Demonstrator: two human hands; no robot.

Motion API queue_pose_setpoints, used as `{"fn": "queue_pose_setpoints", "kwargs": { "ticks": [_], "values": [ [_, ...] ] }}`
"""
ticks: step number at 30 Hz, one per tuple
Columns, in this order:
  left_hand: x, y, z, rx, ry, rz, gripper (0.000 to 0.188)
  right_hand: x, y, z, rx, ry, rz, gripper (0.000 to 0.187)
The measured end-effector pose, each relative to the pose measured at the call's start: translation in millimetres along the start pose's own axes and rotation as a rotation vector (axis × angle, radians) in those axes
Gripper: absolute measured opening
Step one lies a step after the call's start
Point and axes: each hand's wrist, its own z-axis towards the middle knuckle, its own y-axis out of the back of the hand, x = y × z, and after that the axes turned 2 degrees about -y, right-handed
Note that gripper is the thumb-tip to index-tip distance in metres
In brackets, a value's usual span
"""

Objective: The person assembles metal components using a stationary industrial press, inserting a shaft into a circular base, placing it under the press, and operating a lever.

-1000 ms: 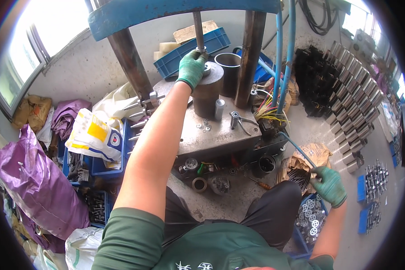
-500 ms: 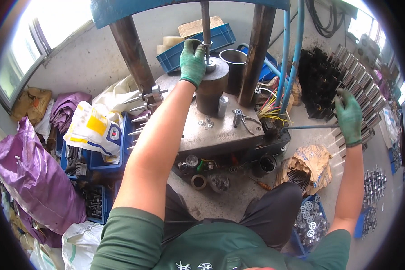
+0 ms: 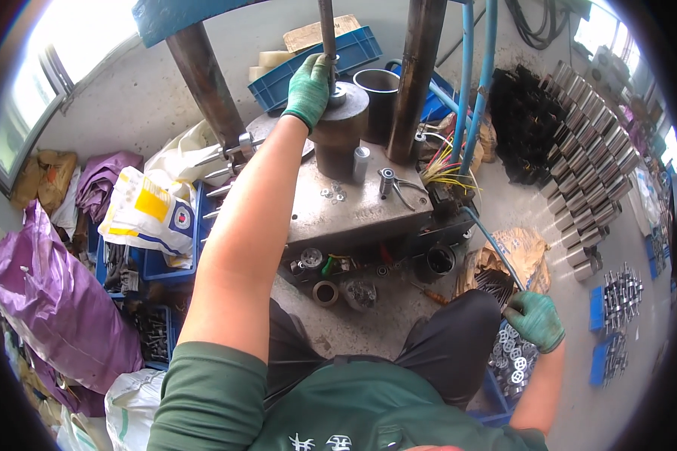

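Note:
My left hand [image 3: 308,89], in a green glove, has its fingers closed around an upright metal shaft [image 3: 332,76] below the vertical press rod [image 3: 326,26]. Part of the shaft is hidden by the glove. It stands over a thick round steel block [image 3: 341,146] on the press table [image 3: 353,214]. On the right, my gloved right hand [image 3: 535,319] is closed on the end of a long thin lever [image 3: 495,244], which slopes down towards me from the press.
On the press table are a small metal sleeve [image 3: 361,164], several washers [image 3: 332,194] and pliers [image 3: 406,192]. Steel cylinders [image 3: 590,154] stand in rows at right. A crate of metal discs [image 3: 515,361] is beside my right knee; a purple sack [image 3: 60,293] lies left.
My right hand has drawn the lever down and towards me from near the steel cylinders. My left hand stays at the shaft, while the whole view has shifted slightly.

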Motion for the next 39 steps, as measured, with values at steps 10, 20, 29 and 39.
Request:
{"fn": "queue_pose_setpoints", "kwargs": {
  "ticks": [10,20,29,39],
  "values": [
    [0.5,0.5,-0.2,0.008,0.014,-0.018,0.033,-5.1,4.1,3.5,-0.005,0.08,-0.056,0.021],
    [2.5,2.3,-0.1,0.038,-0.009,-0.043,0.033,-0.1,32.3,19.2,-0.083,0.067,0.004,0.031],
    [6.3,2.7,2.6,0.039,-0.006,-0.049,0.033,-8.5,32.8,19.0,0.111,0.11,-0.144,0.029],
    [10.4,2.2,3.6,0.041,0.008,-0.047,0.034,-9.5,39.7,23.1,0.073,0.062,-0.042,0.03]
  ]
}}
